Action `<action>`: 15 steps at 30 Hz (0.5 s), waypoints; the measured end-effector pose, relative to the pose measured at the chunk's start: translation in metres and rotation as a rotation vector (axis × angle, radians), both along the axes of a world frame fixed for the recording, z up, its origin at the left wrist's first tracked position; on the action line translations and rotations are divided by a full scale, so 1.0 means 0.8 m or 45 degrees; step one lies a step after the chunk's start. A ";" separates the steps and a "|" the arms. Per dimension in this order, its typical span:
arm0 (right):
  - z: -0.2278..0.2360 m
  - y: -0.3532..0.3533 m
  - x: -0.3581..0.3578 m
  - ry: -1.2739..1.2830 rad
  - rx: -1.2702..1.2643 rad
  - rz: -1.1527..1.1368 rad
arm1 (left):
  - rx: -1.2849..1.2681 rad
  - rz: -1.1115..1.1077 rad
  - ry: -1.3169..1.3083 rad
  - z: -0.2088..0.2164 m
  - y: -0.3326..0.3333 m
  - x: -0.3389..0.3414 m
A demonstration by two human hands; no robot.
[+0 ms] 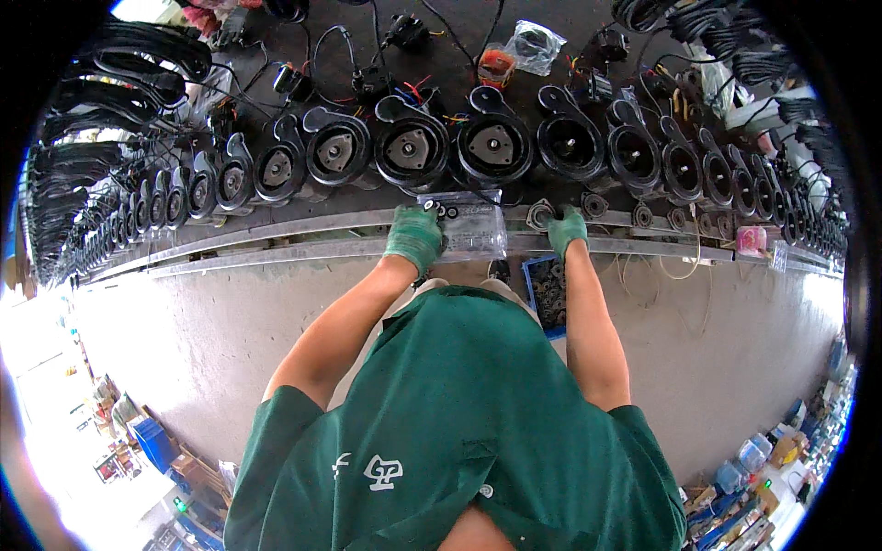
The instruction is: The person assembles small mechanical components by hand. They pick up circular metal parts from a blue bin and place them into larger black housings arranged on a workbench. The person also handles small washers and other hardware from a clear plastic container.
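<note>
Parts-picking step at frame centre — clear bag [470, 228] gripped by left hand [414, 237], ring part [540, 214] pinched by right hand [566, 230]; seating is called for next.

Left hand [413, 237] and right hand [567, 230] wore green knit cloth gloves, matt. Bag [470, 225] under left hand was clear plastic, glossy, crinkled. Motor housings [496, 147] looked black, semi-gloss, with dull grey metal centres. Rail [276, 243] was bare metal, scuffed. Cables [138, 55] were black, smooth. Shirt [459, 422] was green cloth, matt. Floor [202, 340] was rough concrete.
</note>
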State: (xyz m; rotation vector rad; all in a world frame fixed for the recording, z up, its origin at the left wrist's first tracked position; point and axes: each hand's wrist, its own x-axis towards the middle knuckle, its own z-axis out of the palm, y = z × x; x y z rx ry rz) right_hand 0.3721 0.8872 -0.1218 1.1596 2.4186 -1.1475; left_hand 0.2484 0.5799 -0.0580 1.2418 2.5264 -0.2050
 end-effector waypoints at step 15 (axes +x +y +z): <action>0.116 -0.100 0.041 0.729 -1.251 -0.689 | 0.793 0.237 -0.244 0.072 0.030 0.023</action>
